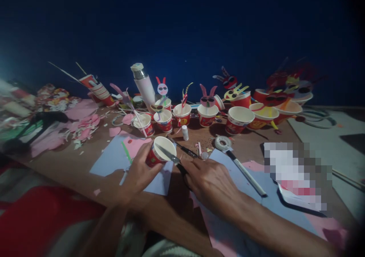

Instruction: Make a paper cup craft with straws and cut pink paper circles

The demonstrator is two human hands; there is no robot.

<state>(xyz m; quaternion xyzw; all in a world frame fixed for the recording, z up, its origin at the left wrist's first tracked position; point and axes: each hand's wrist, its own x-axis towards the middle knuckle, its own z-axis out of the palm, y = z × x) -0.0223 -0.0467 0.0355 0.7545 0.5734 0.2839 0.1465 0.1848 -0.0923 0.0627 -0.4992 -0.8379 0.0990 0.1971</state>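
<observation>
My left hand (pixel 142 169) is wrapped round a red paper cup (pixel 154 156), tilted so that its white mouth faces me. In my right hand (pixel 207 177) is a pair of scissors (pixel 178 164) with dark handles; the blades reach over the cup's rim into its mouth. Whether the blades touch the inner wall I cannot tell. Beneath the cup lie light blue paper (pixel 161 183) and a pink piece (pixel 137 146) with a green strip (pixel 127 152). Just beyond the scissors rests a dark pen-like tool (pixel 186 149).
Behind stand several red cups (pixel 241 122) with paper animal faces, and a white thermos (pixel 144 89). A tape roll (pixel 223 143), marker (pixel 248 175) and small white bottle (pixel 185 133) lie nearer. Pink scraps (pixel 85 129) cover the left; a blurred-out device (pixel 296 181) lies right.
</observation>
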